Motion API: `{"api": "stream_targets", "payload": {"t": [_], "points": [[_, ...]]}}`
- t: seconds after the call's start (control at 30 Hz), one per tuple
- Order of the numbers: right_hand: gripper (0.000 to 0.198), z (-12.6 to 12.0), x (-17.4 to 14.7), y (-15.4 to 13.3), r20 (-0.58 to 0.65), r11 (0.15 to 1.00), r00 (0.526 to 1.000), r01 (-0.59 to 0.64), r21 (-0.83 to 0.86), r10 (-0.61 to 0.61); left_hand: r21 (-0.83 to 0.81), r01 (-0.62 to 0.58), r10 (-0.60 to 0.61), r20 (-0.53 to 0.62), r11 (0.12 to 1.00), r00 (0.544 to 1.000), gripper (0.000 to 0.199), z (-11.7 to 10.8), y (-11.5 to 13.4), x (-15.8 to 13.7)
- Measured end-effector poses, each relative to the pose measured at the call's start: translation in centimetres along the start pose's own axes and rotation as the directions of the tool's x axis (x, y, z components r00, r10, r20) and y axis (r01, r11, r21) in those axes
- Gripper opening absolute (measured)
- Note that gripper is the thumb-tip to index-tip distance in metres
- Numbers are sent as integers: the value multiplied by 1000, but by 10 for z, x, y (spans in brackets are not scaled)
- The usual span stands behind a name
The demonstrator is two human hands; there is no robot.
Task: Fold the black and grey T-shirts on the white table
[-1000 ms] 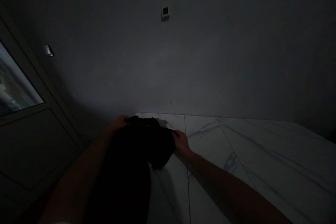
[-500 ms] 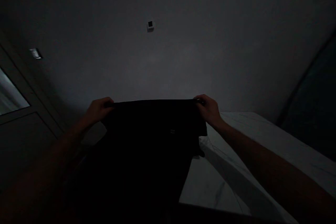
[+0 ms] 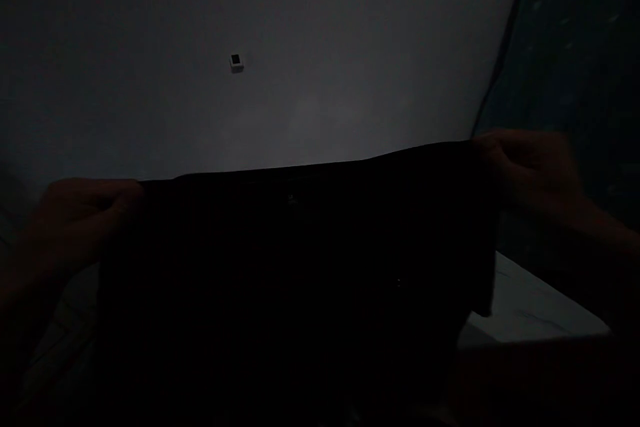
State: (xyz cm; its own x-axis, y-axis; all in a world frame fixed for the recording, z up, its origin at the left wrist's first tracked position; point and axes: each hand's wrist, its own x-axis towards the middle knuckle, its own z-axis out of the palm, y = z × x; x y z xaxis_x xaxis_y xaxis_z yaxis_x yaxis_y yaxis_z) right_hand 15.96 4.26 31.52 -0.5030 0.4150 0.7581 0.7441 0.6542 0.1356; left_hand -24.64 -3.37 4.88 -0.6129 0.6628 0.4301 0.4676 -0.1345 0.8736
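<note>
A black T-shirt [image 3: 300, 267] hangs spread in front of me, so dark that its folds hardly show. Small pale marks are visible near its top edge and at its right. My left hand [image 3: 83, 220] is closed on the upper left corner, fingers and thumb pinching the cloth. At the upper right, slightly higher, my right hand [image 3: 535, 170] grips the other corner. The top edge is drawn fairly straight between them, and a sleeve-like flap hangs below my right hand. The shirt's lower part fades into darkness.
Behind stands a grey wall [image 3: 320, 67] with a small white box [image 3: 237, 63] on it. A white marbled table [image 3: 535, 300] shows at the lower right. Dark bluish cloth [image 3: 565, 53], perhaps a curtain, hangs at the right. The room is very dim.
My hands have moved farther apart and nearer to the camera, stretching the shirt wider. The view has turned right; the door at the left is gone from sight.
</note>
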Motion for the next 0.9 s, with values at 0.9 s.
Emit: {"api": "stream_targets", "payload": {"t": [0.9], "points": [[46, 277, -24, 306, 547, 730, 542, -200, -653, 638, 474, -179, -231, 682, 862, 694, 65, 420, -68, 137]]}}
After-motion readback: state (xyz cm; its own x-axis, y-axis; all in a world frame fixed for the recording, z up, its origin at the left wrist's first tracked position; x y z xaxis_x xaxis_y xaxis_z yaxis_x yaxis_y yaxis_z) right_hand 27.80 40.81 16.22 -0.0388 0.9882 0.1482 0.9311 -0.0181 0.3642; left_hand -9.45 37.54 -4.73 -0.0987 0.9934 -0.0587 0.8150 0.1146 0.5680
